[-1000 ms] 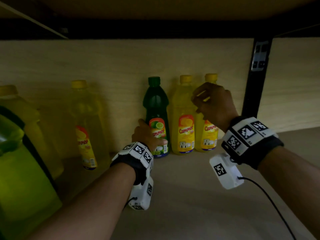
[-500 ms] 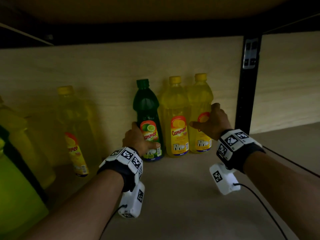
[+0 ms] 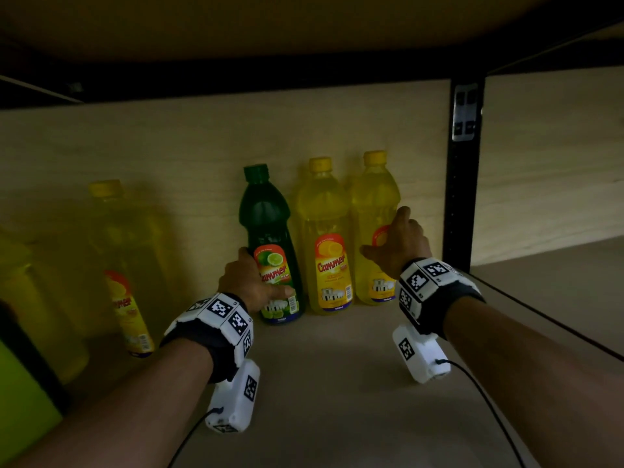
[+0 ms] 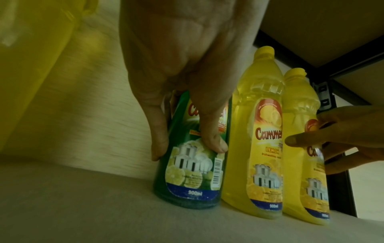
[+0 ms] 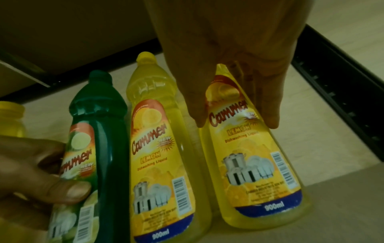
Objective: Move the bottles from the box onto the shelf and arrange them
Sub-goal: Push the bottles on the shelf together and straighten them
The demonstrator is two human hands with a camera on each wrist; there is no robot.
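The lime dish-soap bottle point(image 3: 270, 244) is dark green with a green cap. Both lemon dish-soap bottles point(image 3: 326, 238) are yellow, their labels orange and blue.

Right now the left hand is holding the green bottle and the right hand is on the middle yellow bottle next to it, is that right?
Not quite. The left hand does hold the green bottle, but the right hand is on the rightmost yellow bottle, not the middle yellow bottle, which nobody touches. The right wrist view shows the fingers round that end bottle.
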